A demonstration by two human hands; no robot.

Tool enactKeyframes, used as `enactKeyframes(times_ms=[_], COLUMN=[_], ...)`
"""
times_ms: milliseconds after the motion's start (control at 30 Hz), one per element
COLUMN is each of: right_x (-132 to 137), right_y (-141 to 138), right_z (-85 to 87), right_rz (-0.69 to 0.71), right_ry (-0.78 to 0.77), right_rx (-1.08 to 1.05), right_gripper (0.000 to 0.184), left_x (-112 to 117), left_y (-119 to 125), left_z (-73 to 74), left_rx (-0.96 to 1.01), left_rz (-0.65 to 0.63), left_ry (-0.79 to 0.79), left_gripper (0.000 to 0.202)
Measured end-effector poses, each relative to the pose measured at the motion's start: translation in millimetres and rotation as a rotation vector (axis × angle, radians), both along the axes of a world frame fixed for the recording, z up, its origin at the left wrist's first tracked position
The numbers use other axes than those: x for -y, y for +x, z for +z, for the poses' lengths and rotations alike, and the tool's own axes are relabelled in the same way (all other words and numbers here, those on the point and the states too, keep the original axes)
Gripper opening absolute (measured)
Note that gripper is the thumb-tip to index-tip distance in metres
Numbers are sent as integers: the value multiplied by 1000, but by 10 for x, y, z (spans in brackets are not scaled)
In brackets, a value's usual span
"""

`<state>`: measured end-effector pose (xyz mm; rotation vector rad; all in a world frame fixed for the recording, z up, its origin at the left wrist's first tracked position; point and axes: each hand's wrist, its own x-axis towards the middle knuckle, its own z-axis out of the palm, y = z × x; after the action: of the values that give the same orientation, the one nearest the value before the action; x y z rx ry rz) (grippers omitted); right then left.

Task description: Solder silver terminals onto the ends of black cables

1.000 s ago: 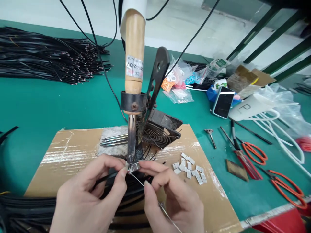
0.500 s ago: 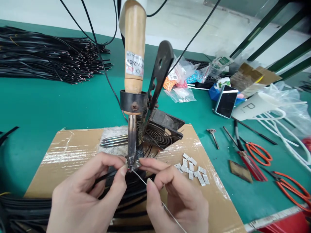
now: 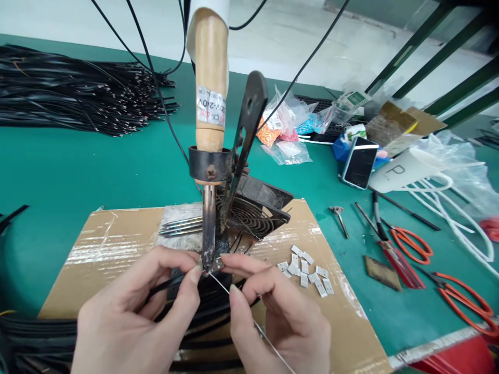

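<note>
The end of the solder wire (image 3: pixel 222 286) has edged up toward the tip of the soldering iron (image 3: pixel 211 83) within the last second, seen from the head camera. The left hand (image 3: pixel 136 306) seems to pinch a black cable (image 3: pixel 166 284) just beside that tip; the right hand (image 3: pixel 280 311) pinches the wire, one fingertip at a small metal plate (image 3: pixel 217 264) near it. With fingers that close, I'd fear a slip burning skin, or a tremor spoiling the joint.
</note>
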<state>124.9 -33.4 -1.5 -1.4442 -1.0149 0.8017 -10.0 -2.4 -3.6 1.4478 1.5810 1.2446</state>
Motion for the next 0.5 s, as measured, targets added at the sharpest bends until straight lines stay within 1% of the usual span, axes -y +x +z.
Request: enactKeyframes(times_ms=[167, 267, 500], right_x=[-1, -8, -47], right_y=[22, 16, -26], right_z=[-8, 3, 71], right_rz=[49, 31, 6], right_ry=[33, 42, 111], right_rx=[1, 19, -20], right_gripper=[22, 21, 24], left_x=[18, 49, 80], left_y=[-13, -13, -31], left_z=[13, 5, -52], left_rx=[-17, -26, -82], left_rz=[3, -1, 35], left_ry=[-3, 4, 10], left_gripper=[6, 7, 6])
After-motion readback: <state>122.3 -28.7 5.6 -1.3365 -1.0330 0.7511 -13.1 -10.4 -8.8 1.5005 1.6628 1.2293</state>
